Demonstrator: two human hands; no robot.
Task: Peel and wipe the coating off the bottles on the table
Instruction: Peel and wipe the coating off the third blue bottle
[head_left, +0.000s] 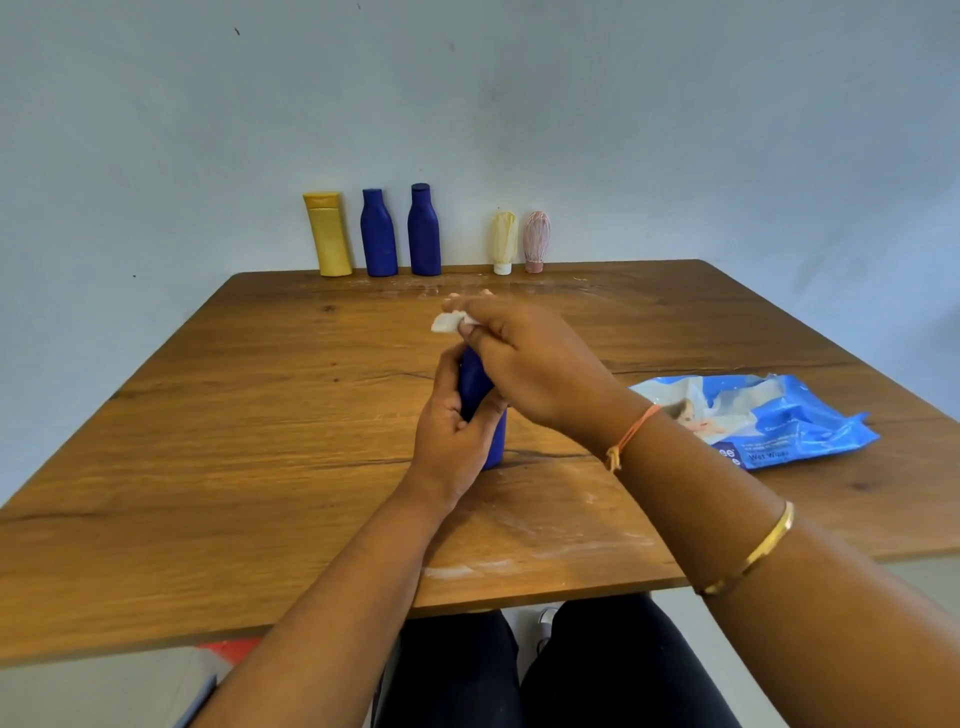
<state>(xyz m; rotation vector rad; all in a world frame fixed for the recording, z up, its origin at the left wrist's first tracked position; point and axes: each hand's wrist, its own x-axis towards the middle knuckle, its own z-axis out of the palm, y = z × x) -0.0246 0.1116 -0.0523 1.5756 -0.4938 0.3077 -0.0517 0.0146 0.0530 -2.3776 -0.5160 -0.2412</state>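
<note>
Wiping the blue bottle's top

Left hand (457, 415) grips the stiff, light blue bottle (475, 387) mid-body; right hand (524, 358) pinches a white wipe (445, 323).

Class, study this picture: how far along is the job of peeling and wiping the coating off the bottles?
Looks done: the yellow bottle and two blue bottles at the back show plain colour. In hand: the left hand grips a blue bottle while the right hand pinches a white wipe at its top. Left: the cream tube and pink tube look streaky, probably coated.
</note>
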